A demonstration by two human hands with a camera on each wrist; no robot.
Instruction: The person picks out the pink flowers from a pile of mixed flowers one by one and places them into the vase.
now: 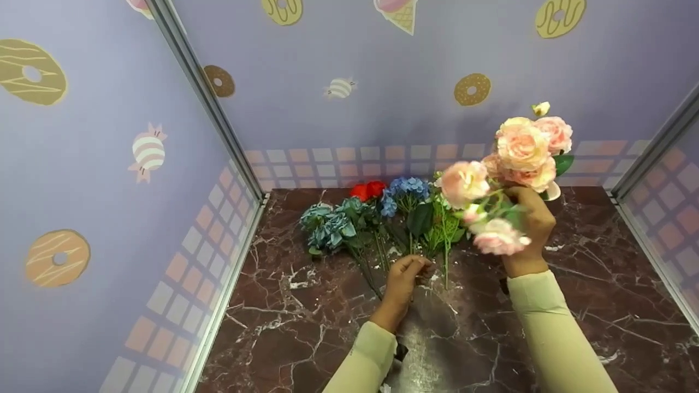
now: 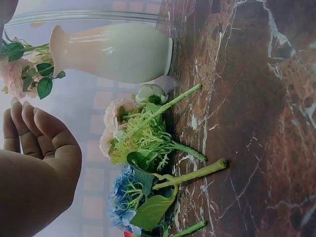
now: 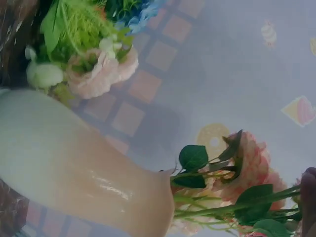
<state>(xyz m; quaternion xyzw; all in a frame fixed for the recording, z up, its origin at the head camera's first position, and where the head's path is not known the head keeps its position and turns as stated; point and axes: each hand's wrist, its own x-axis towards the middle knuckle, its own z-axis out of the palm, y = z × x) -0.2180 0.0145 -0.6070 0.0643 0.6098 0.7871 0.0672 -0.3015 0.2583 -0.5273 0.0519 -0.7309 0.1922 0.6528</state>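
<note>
My right hand (image 1: 529,224) grips a bunch of pink roses (image 1: 521,144) by its stems, up at the blooms; in the right wrist view only a fingertip (image 3: 308,195) shows beside a stem. The stems run into the mouth of a tall vase (image 2: 116,52), white-green below and peach at its neck. From above, my right hand and the blooms mostly hide this vase. My left hand (image 1: 404,278) hovers near the lying flower stems, fingers loosely curled with nothing in them. In the left wrist view the hand (image 2: 44,143) is beside the vase and the flowers.
Along the back of the dark marbled tabletop (image 1: 295,327) lie teal flowers (image 1: 330,226), a red flower (image 1: 368,191), a blue hydrangea (image 1: 409,188) and green sprigs (image 1: 445,229). A pale pink flower (image 3: 96,74) lies by the vase. Patterned panels (image 1: 349,120) enclose the back and sides.
</note>
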